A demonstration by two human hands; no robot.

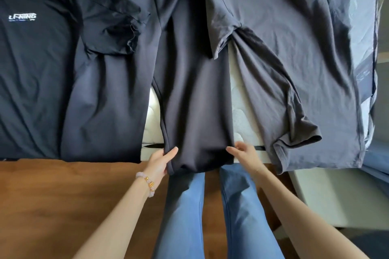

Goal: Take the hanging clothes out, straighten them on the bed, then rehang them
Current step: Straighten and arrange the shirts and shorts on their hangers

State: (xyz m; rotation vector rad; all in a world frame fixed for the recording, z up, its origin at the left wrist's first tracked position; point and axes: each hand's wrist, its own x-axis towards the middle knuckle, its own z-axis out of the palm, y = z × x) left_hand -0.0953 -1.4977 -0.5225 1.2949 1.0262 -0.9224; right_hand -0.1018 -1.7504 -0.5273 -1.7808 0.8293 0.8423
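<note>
Here both hands' fingers pinch the dark shirt's (195,99) hem corners, left hand (161,161), right hand (245,154)

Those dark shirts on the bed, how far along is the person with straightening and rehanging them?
About midway. Done: three shirts lie on the bed, no hangers in view. In hand: the left hand and right hand grip the bottom hem of the middle shirt, pulling it flat. Left: the logo shirt has a crumpled sleeve, the grey shirt has bunched folds, and nothing is rehung.
</note>
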